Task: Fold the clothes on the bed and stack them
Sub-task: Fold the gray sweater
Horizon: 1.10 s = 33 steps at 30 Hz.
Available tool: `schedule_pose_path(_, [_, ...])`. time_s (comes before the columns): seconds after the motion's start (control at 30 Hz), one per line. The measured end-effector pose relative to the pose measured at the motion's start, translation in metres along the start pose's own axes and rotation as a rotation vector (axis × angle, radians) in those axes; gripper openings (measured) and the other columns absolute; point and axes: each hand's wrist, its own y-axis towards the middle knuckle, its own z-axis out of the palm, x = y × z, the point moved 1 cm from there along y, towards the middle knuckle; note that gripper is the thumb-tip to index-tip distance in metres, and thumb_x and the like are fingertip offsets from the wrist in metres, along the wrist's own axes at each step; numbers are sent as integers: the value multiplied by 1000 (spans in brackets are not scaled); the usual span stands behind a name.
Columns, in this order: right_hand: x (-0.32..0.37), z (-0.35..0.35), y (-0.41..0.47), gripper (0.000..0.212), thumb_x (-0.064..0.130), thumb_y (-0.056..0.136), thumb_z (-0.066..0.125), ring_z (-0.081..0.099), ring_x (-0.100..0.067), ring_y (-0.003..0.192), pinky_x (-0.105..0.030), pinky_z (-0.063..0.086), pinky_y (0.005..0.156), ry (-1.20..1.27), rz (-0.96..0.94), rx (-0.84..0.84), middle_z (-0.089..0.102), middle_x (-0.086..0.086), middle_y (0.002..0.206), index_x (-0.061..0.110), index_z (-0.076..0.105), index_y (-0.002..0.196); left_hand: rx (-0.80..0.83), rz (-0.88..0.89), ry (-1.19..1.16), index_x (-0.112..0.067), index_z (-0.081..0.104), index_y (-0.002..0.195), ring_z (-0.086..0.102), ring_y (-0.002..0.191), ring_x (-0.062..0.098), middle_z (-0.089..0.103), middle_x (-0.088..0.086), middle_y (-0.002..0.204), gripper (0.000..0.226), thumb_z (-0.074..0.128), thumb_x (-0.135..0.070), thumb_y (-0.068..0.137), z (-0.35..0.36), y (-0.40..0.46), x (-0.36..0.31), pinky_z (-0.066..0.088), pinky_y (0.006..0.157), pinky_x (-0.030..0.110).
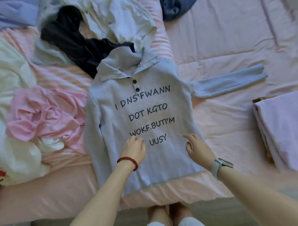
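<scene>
Head view looks down on a wide bed with a pale pink quilted cover [227, 41]. Spread flat on it, front up, is a big grey knit sweater with a collar, two dark buttons and black letters [141, 103]. Both hands rest on its lower part. The sweater's one clear sleeve [229, 82] sticks out sideways, up and to the right of the right hand.

Far left of the left hand is a messy heap of unfolded clothes: white ones, a crumpled pink cloth [42, 114] and a black garment [70, 39] up near the collar. A blue cloth [174, 7] lies far above both hands. Far right of the right hand sits a folded pale lilac stack [282, 129].

The left hand [134, 150], with a red bead bracelet [128, 162], has loose, lightly bent fingers touching the knit. The right hand [198, 149], with a grey watch [219, 166], lies flat with fingers spread on the cloth. Neither grip pinches anything.

I think the step is smoothing the sweater before folding. To do it well, press gently and slide the palms outward and down so bumps go away. Then bring the sleeve across the chest and keep the edges straight.

The sweater's other sleeve is hard to make out; it may be tucked along the left side. Some letters hide under the left hand. The heap and the stack are cut off at the picture edges.
</scene>
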Motion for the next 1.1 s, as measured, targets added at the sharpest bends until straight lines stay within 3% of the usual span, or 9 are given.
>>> schedule_pose_path(0.23, [8, -78, 72, 39, 15, 96, 37, 53, -26, 113, -36, 41, 99, 704, 394, -280, 50, -8, 129, 10, 41, 135, -218, 286, 25, -16, 52, 126, 37, 126, 20, 43, 4, 135, 33, 41, -21, 96, -78, 74, -89, 36, 104, 37])
schedule_pose_path(0.4, [-41, -117, 113, 37, 8, 98, 35, 55, -29, 92, -42, 47, 91, 1133, 634, -439, 48, -12, 111, 3, 40, 134, -303, 445, 196, -22, 50, 129, 34, 129, 15, 43, -2, 137, 34, 40, -24, 96, -94, 124, -169, 27, 101, 31])
schedule_pose_path(0.53, [-102, -130, 161, 18, 9, 95, 37, 52, -20, 83, -32, 54, 74, 1316, 749, -519, 46, -8, 91, 7, 50, 107, -305, 450, 363, -29, 46, 131, 32, 130, 13, 41, -7, 139, 35, 35, -28, 98, -88, 178, -216, 24, 99, 31])
schedule_pose_path(0.6, [-129, -136, 185, 9, 12, 93, 42, 42, -16, 65, -22, 46, 53, 1371, 794, -531, 43, -3, 77, 12, 49, 88, -238, 413, 491, -28, 48, 129, 37, 127, 15, 46, -5, 135, 34, 35, -25, 97, -81, 206, -227, 24, 99, 34])
schedule_pose_path(0.63, [-141, -138, 195, 6, 13, 92, 46, 42, -17, 63, -23, 45, 53, 1405, 820, -561, 45, -5, 76, 11, 50, 87, -183, 387, 577, -26, 48, 127, 40, 125, 17, 49, -3, 132, 34, 35, -22, 96, -75, 219, -230, 25, 99, 36])
schedule_pose_path(0.73, [-164, -144, 225, 37, 16, 87, 54, 58, -27, 93, -39, 50, 88, 1558, 852, -749, 58, -12, 109, 1, 49, 121, 4, 286, 818, -23, 51, 117, 48, 116, 23, 57, 2, 122, 30, 32, -19, 94, -60, 243, -230, 26, 94, 38])
schedule_pose_path(0.8, [-168, -151, 235, 49, 24, 88, 59, 56, -27, 104, -42, 47, 95, 1636, 879, -808, 55, -9, 118, 3, 43, 129, 105, 277, 878, -23, 54, 112, 51, 111, 24, 62, 3, 114, 34, 24, -27, 97, -53, 248, -233, 23, 93, 40])
schedule_pose_path(0.93, [-176, -166, 238, 41, 19, 90, 58, 57, -24, 99, -34, 49, 87, 1655, 857, -869, 56, -8, 115, 3, 45, 126, 353, 179, 734, -17, 58, 117, 50, 117, 25, 61, 5, 119, 52, 14, -39, 100, -50, 256, -248, 13, 106, 44])
schedule_pose_path(1.1, [-193, -191, 222, 32, 13, 89, 48, 57, -23, 92, -33, 47, 81, 1484, 763, -963, 57, -5, 109, 8, 48, 121, 499, 55, 373, -9, 56, 120, 53, 114, 23, 57, 6, 122, 53, 33, -50, 96, -60, 254, -259, 36, 94, 27])
